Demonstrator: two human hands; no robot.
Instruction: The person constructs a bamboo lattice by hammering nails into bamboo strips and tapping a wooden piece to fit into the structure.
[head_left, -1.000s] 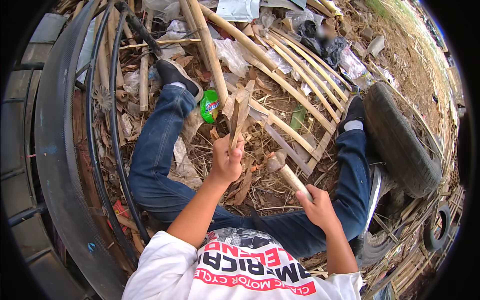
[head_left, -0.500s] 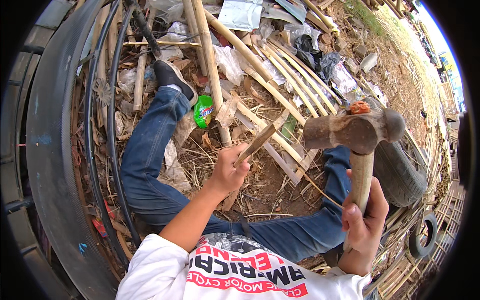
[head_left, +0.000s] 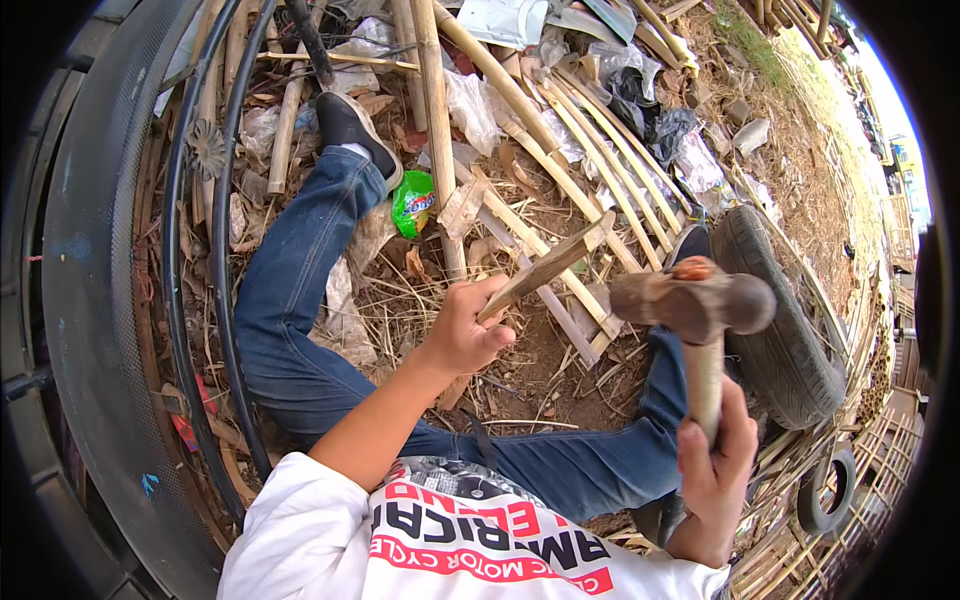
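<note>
My left hand (head_left: pixel 467 325) is closed around the lower end of a split wooden stick (head_left: pixel 545 268), which slants up and to the right over the ground. In my right hand (head_left: pixel 717 465) is a ball-peen hammer (head_left: pixel 700 305) with a pale wooden handle. Its worn metal head is raised, with an orange-red patch on top, close to the stick's right side but apart from it. Beyond the stick, a frame of bamboo strips (head_left: pixel 535 240) lies on the dirt between my legs.
A tyre (head_left: pixel 785 320) rests to the right, with a smaller one (head_left: pixel 828 490) below it. Bamboo poles (head_left: pixel 437 130), plastic scraps and a green wrapper (head_left: pixel 412 203) litter the ground ahead. On the left stand curved black metal bars (head_left: pixel 225 200) and a long dark panel (head_left: pixel 110 280).
The hammer has moved left and down, its head nearer the stick. My left hand and the stick have shifted slightly right, and the whole view has moved a little.
</note>
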